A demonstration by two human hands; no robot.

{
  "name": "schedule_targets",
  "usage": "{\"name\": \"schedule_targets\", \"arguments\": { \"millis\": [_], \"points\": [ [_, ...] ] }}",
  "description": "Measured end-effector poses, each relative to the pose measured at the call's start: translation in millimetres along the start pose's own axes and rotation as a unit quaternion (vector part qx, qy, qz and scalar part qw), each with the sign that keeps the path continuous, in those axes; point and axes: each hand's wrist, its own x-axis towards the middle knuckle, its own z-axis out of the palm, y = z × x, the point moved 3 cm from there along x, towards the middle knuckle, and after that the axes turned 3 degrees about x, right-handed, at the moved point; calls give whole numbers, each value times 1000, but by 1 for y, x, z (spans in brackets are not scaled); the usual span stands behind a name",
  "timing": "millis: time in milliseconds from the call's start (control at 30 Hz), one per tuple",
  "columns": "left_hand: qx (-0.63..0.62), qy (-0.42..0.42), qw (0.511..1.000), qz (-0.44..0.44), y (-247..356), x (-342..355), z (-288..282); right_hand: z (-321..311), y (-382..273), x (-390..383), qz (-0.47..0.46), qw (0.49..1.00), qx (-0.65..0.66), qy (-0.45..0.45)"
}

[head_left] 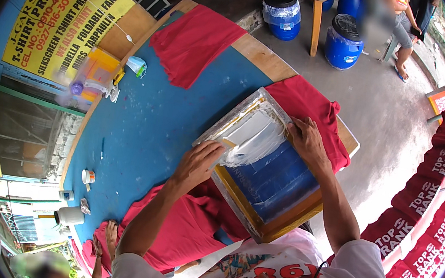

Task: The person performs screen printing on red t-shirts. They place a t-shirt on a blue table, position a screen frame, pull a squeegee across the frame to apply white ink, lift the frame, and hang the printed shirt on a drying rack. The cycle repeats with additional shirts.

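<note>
A silkscreen frame (291, 214) lies tilted in front of me, its near end by my shirt. Thick white ink (259, 135) covers the far part of its blue mesh (266, 186). At the frame's left side my left hand (200, 161) is closed on a small squeegee (227, 143), partly hidden by the fingers. My right hand (308, 141) grips the frame's right edge, fingers bent over it. Red cloth (315, 111) shows beyond the frame's right side, and a larger red cloth (167, 229) spreads at its left, beneath my left forearm.
Another red cloth (195, 44) lies far on the blue table (124, 127). Small tubs (88, 176) and a grey jar (69, 216) stand along its left edge. A co-worker's hand (111, 232) touches the red cloth. Blue drums (344, 45) stand beyond; printed red cloths (426, 203) hang right.
</note>
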Motion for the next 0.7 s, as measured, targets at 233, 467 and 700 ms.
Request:
{"name": "schedule_targets", "arguments": {
  "millis": [233,467,700],
  "points": [
    [55,24,996,65,22,102,5,-2,-3,4,-8,1000,2,-3],
    [84,-3,995,60,18,87,12,-2,-1,4,16,999,24,-21],
    [81,-53,995,-18,10,-11,-9,-2,-1,5,14,999,23,-23]
  ]
}}
